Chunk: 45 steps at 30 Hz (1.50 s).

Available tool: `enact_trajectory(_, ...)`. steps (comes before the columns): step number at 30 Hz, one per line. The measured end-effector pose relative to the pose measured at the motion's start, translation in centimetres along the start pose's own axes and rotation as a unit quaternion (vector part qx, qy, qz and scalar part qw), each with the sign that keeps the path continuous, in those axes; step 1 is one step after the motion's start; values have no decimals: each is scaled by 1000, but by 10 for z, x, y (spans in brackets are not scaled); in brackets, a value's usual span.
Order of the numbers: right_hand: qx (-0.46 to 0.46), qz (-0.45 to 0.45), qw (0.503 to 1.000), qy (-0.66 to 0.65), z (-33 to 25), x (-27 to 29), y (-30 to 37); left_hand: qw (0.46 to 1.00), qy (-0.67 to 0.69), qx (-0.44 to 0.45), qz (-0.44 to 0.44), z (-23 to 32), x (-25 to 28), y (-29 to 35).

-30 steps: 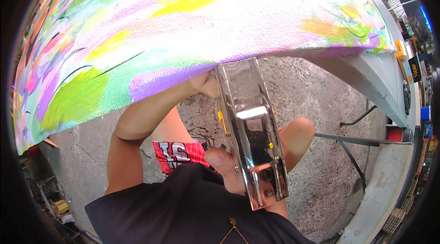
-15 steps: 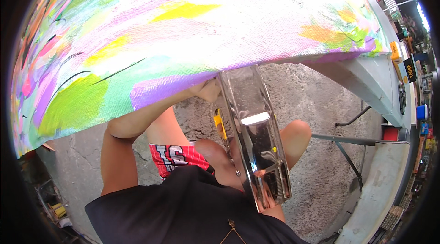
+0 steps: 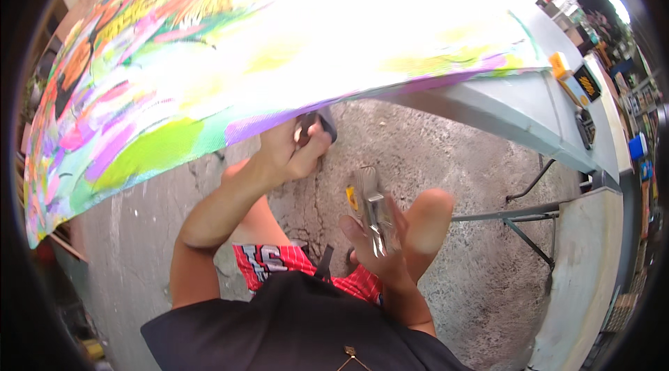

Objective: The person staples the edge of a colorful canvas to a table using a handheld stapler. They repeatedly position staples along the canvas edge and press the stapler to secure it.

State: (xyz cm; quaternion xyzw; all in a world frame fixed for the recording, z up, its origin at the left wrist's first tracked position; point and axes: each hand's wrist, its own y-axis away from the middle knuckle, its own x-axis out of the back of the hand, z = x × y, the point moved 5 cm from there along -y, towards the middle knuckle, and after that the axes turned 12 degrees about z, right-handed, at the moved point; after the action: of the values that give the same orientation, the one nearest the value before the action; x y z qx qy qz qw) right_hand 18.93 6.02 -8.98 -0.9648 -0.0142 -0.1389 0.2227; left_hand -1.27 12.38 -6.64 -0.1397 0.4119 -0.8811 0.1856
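Observation:
A large painted canvas (image 3: 150, 151) in bright green, purple and yellow spans the upper part of the head view, washed out by glare. My left hand (image 3: 303, 148) is closed at its near edge, its fingers around a dark object (image 3: 326, 124) too blurred to name. My right hand (image 3: 383, 256) grips a shiny chrome tool (image 3: 375, 214), which looks like a staple gun, with a yellow part (image 3: 352, 197) at its side. The tool is below the canvas edge, apart from it, above my bare knee.
A pale grey table (image 3: 502, 110) shows under the canvas on the right, with small boxes (image 3: 585, 82) on it. Metal legs and a bar (image 3: 509, 213) stand below it. Beneath me lies a rough concrete floor (image 3: 481, 287). Crowded shelves (image 3: 644, 106) line the far right.
My right hand has lowered the chrome tool away from the canvas edge and from the camera. My left hand now shows fully, holding a dark object. The canvas has shifted in view.

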Motion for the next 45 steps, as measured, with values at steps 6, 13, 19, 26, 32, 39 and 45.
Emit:
enact_trajectory(6,-285,-72,953,68,147,-28,59,987,8,147,61,27,9,4)
enact_trajectory(13,-405,-91,909,-45,146,-40,78,968,-24,234,87,50,21,7)
enact_trajectory(19,-370,-84,925,3,145,-36,81,958,-48,268,89,70,17,3)
enact_trajectory(26,-348,-69,935,-14,148,-33,82,950,-73,292,86,80,19,3)
enact_trajectory(32,-351,-54,935,-28,155,-32,82,944,-3,307,118,84,10,0)
enact_trajectory(39,-326,-55,944,-20,137,-30,74,962,5,247,114,77,10,4)
enact_trajectory(45,-298,-28,953,-52,115,-25,62,977,-4,163,136,65,9,2)
